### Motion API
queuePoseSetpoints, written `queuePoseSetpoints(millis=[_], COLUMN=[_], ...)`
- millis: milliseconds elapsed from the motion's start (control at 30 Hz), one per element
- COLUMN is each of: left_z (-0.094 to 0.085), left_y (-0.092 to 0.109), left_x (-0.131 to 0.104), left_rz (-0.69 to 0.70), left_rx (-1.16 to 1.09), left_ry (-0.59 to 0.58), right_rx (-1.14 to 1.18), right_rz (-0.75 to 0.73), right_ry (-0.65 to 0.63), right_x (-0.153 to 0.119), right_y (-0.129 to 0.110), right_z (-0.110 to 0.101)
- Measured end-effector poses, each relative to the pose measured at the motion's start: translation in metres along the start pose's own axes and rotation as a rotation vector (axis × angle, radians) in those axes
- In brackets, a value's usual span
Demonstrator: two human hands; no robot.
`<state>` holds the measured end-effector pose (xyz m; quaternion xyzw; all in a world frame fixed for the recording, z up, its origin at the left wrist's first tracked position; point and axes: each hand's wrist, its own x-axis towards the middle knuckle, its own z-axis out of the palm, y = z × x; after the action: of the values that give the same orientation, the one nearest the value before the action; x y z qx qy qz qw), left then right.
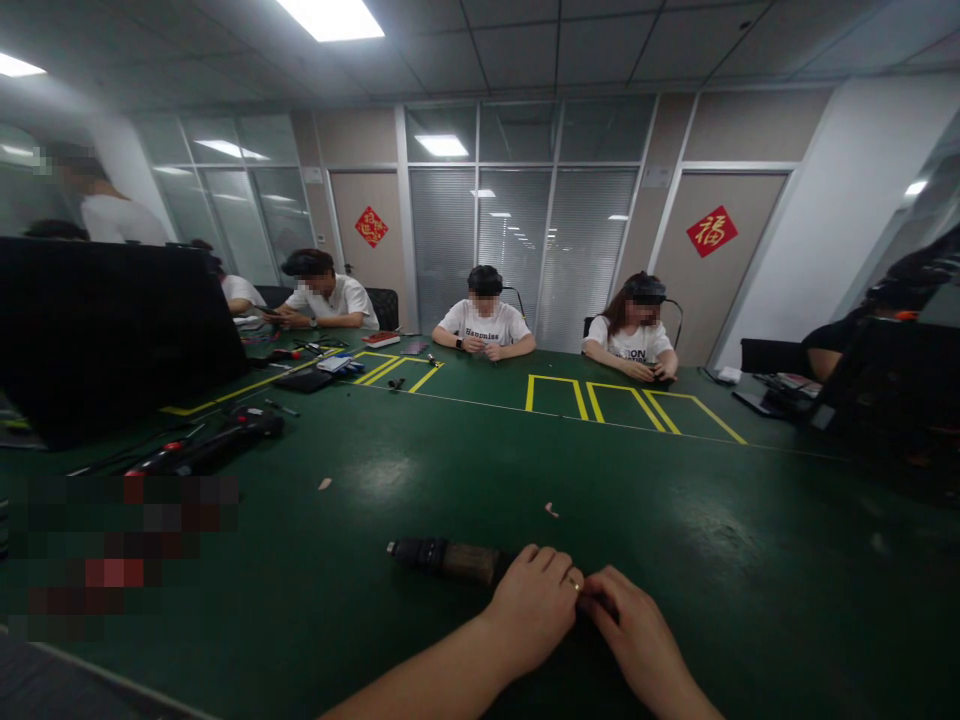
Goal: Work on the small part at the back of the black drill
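Observation:
A dark cylindrical tool (457,561) with a brown middle section and a small metal tip lies on the green table, its tip toward the left. My left hand (534,603) is curled over the tool's right end, a ring on one finger, and hides that end. Right beside it, my right hand (631,622) has its fingers pinched together close to the left fingertips. Whatever is between the right fingers is too small or hidden to name.
Two small pale scraps (325,484) (552,510) lie on the green table (450,450). A black monitor (112,335), cables and a black tool (232,435) are at left. People sit across the table behind yellow tape (555,378); another black screen (885,390) stands right.

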<state>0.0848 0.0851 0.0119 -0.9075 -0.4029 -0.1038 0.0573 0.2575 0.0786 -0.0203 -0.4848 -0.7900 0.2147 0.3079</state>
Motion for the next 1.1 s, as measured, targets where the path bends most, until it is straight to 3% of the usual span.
queuePoseSetpoints(millis=[400,700,1100], left_z=[-0.008,-0.017,-0.021], left_y=[-0.007,-0.012,-0.012], left_x=[-0.007,0.002,0.001], left_rz=[0.089,0.042,0.107], left_rx=[-0.037,-0.137,-0.082], left_ry=[-0.046,-0.11,-0.059], right_rx=[-0.027,0.056,0.02], right_rz=[-0.106,-0.013,-0.056], right_ry=[-0.041,-0.038,-0.001], right_x=[-0.006,-0.001,-0.002], right_y=[-0.001,0.0,-0.001], right_z=[-0.005,-0.005,-0.006])
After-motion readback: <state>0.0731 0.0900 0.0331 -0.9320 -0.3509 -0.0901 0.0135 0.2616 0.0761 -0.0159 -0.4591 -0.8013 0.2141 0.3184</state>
